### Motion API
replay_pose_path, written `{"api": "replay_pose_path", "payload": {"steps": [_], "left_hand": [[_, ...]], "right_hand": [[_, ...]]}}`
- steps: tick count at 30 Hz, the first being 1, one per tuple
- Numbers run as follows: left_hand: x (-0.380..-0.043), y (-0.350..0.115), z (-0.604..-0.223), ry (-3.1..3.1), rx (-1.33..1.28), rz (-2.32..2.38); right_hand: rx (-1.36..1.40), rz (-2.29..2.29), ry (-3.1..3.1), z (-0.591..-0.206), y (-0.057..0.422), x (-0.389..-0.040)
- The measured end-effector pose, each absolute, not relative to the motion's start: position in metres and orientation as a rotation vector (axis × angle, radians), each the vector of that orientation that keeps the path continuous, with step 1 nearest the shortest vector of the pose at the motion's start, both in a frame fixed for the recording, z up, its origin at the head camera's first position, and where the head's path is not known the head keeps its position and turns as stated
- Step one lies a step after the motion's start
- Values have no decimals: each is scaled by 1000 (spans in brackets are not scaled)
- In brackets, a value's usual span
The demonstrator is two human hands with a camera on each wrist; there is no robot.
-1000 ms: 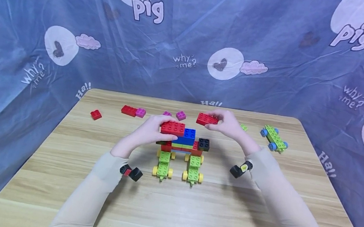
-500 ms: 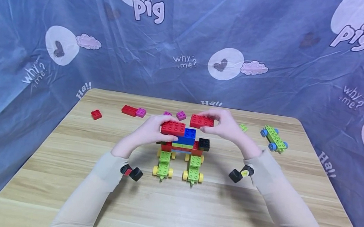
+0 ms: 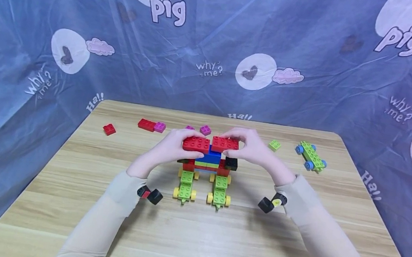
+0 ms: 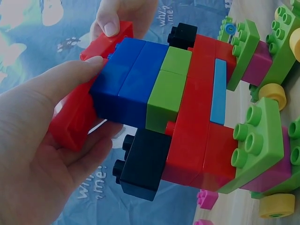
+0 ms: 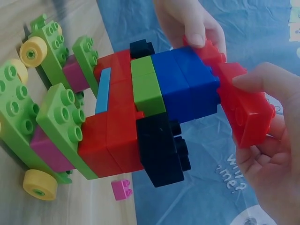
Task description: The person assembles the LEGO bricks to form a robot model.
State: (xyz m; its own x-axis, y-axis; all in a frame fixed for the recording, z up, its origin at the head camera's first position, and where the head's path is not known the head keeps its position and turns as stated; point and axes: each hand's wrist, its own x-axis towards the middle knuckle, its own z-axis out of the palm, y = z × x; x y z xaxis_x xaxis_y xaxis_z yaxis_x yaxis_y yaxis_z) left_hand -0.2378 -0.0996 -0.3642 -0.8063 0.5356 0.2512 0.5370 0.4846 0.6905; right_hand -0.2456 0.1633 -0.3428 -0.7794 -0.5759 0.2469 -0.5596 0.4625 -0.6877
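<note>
While my left hand (image 3: 165, 147) curls round the left red brick (image 3: 195, 145), my right hand (image 3: 252, 148) pinches the right red brick (image 3: 222, 144).

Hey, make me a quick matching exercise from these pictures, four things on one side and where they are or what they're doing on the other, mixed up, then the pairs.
1. left hand
2. blue bricks
3. small red brick
4. green base with blue wheels

A. near the table's right edge
B. gripping a longer red brick
C. near the table's left edge
D. stacked against lime green bricks

Pairs: 1-B, 2-D, 3-C, 4-A
</note>
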Motion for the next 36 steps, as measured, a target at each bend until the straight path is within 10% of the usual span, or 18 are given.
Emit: {"api": "replay_pose_path", "payload": {"steps": [36], "left_hand": [[-239,-96,-364,-2735,-953,-1275]], "right_hand": [[-1131,-1060,2776,-336,145,-241]]}}
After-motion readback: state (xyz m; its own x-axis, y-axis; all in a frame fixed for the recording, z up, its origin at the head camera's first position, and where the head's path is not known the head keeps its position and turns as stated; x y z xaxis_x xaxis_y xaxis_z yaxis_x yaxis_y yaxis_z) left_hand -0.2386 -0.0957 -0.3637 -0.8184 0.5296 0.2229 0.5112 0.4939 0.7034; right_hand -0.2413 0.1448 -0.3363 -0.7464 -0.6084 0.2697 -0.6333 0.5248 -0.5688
